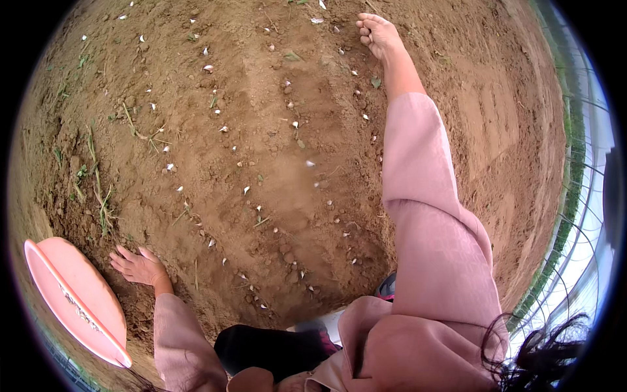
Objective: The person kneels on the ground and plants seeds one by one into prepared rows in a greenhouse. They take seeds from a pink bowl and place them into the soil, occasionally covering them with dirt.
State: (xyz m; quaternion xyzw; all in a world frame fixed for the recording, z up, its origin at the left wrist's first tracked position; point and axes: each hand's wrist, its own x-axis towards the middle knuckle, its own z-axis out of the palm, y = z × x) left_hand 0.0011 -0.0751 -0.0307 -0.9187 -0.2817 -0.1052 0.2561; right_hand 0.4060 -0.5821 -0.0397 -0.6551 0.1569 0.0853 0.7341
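Rows of pale garlic cloves (246, 190) lie on and in the tilled brown soil (274, 191). My right hand (376, 35) is stretched far out at the top, fingers curled, with what looks like a small pale clove at the fingertips; its palm side is partly hidden. Another clove (336, 29) lies just left of it. At the lower left, my left hand (138, 266) rests on the soil with its fingers spread and nothing in it. Beside that hand stands a pink plastic basin (105, 289) with several cloves (78, 308) in it.
Uprooted weeds (100, 191) lie on the soil at the left. My dark-clad knee (269, 348) and a shoe (387, 288) are at the bottom edge of the bed. Along the right runs a green strip beside plastic sheeting on hoops (588, 196).
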